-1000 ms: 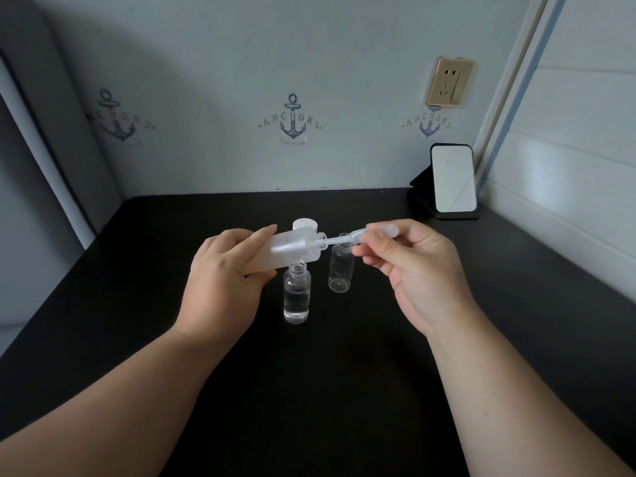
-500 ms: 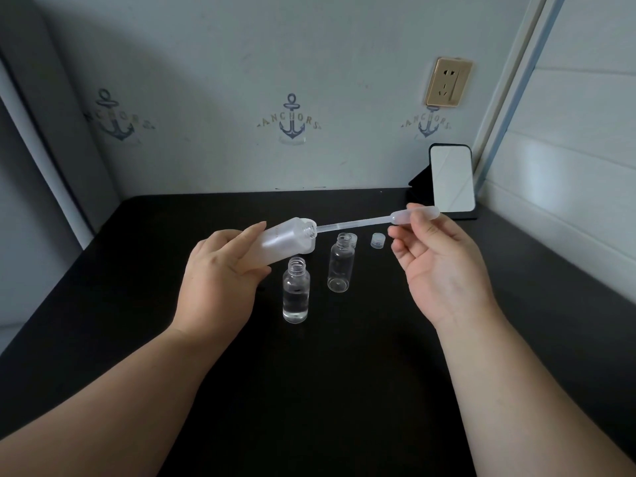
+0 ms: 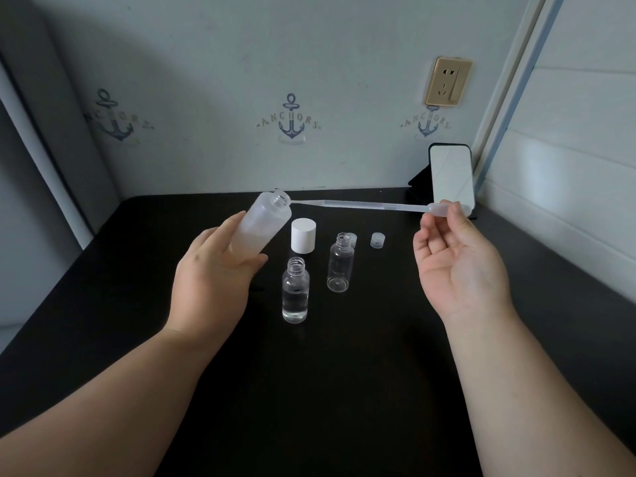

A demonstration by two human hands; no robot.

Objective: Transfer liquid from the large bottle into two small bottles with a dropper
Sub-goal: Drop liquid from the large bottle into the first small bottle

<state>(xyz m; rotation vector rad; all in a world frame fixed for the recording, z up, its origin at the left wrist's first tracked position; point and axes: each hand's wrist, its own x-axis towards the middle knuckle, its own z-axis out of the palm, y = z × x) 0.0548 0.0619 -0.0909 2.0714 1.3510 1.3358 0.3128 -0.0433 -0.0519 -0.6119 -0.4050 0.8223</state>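
Holding large bottle (image 3: pixel 263 226) tilted; dropper (image 3: pixel 378 205) tip at its rim.

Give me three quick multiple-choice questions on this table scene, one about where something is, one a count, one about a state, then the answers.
1. Where is the white cap?
A. On the large bottle
B. On the table behind the small bottles
C. In the right hand

2. How many small bottles stand on the table?
A. One
B. Two
C. Four

3. What is in the nearer small bottle?
A. Clear liquid, partly filled
B. Nothing
C. Dark liquid

Answers:
1 B, it stands on the table, off the large bottle.
2 B, the nearer one and the farther small bottle.
3 A, a clear liquid level shows inside.
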